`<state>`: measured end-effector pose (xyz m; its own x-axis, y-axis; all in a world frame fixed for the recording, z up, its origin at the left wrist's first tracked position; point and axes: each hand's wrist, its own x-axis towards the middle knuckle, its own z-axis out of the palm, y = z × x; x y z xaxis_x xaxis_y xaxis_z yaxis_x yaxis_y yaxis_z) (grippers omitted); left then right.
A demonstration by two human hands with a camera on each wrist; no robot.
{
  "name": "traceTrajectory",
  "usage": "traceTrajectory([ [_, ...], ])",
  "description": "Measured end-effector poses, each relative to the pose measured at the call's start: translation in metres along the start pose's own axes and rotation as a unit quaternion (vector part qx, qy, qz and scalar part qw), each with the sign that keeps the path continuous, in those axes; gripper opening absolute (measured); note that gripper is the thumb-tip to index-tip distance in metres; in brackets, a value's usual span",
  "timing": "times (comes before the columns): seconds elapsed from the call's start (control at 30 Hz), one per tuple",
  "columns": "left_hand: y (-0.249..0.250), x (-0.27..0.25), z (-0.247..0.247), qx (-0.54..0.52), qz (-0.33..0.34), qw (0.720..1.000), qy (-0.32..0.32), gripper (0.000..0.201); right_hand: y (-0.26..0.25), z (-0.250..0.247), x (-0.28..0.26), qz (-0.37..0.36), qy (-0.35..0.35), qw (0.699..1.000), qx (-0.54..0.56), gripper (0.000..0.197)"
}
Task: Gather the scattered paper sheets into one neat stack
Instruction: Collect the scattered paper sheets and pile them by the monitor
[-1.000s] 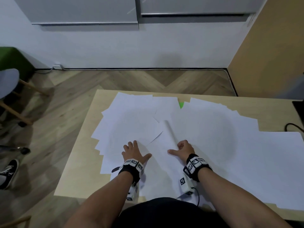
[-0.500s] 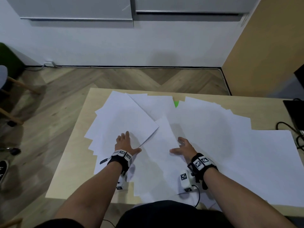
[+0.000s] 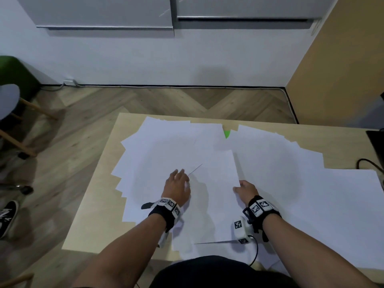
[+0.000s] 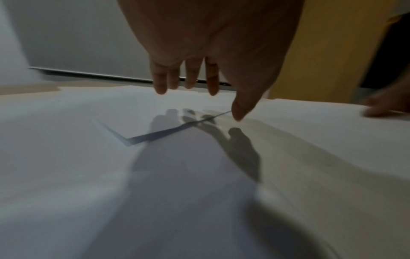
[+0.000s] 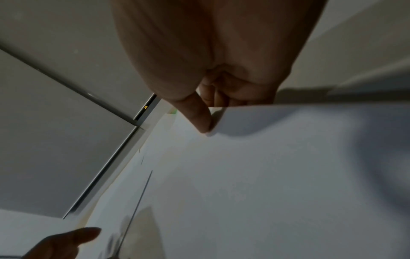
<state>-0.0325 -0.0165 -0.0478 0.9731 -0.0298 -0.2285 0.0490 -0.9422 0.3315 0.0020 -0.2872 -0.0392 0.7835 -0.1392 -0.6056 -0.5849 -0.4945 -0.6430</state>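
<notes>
Several white paper sheets (image 3: 291, 173) lie scattered and overlapping across the light wooden table (image 3: 99, 194). One sheet (image 3: 214, 183) lies on top in the middle, between my hands. My left hand (image 3: 177, 183) is over its left part with straight fingers (image 4: 160, 82); in the left wrist view they hover just above the paper and cast a shadow. My right hand (image 3: 244, 189) pinches that sheet's right edge (image 5: 288, 122), thumb (image 5: 197, 115) on top and fingers curled beneath. The lifted edge throws a shadow on the sheets below.
A small green mark (image 3: 227, 134) shows between sheets near the far edge. A black cable (image 3: 367, 163) and a dark device (image 3: 376, 142) lie at the table's right end. A chair (image 3: 8, 100) and a person's shoe (image 3: 8, 215) are on the floor at the left.
My left hand has moved right and lifted off the left pile. My right hand went from pressing with spread fingers to pinching the middle sheet's right edge. The middle sheet now lies straighter.
</notes>
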Motion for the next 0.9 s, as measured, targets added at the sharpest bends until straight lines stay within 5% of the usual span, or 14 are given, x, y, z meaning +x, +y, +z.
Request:
traceTrajectory([
  [0.17, -0.029, 0.023, -0.002, 0.026, -0.125, 0.990, -0.065, 0.093, 0.002, -0.001, 0.000, -0.008, -0.017, 0.999, -0.043, 0.025],
  [0.37, -0.026, 0.021, 0.005, 0.061, -0.076, 0.994, -0.044, 0.034, 0.004, 0.002, 0.002, -0.024, -0.032, 0.994, -0.100, 0.014],
  [0.53, -0.024, 0.019, 0.008, 0.126, -0.054, 0.990, -0.017, 0.018, 0.005, 0.004, 0.009, -0.014, -0.035, 0.995, -0.093, 0.021],
  [0.7, 0.002, 0.000, 0.013, -0.001, 0.059, 0.998, -0.003, 0.014, 0.005, 0.002, 0.017, 0.018, -0.025, 0.999, -0.012, 0.031],
  [0.8, 0.019, -0.020, 0.033, -0.009, 0.176, 0.983, -0.046, 0.031, 0.009, -0.001, 0.022, 0.039, -0.022, 0.998, 0.037, 0.035],
  [0.9, 0.027, -0.037, 0.039, -0.009, 0.225, 0.972, -0.061, 0.042, 0.012, -0.006, 0.027, 0.039, -0.020, 0.997, 0.066, 0.028],
])
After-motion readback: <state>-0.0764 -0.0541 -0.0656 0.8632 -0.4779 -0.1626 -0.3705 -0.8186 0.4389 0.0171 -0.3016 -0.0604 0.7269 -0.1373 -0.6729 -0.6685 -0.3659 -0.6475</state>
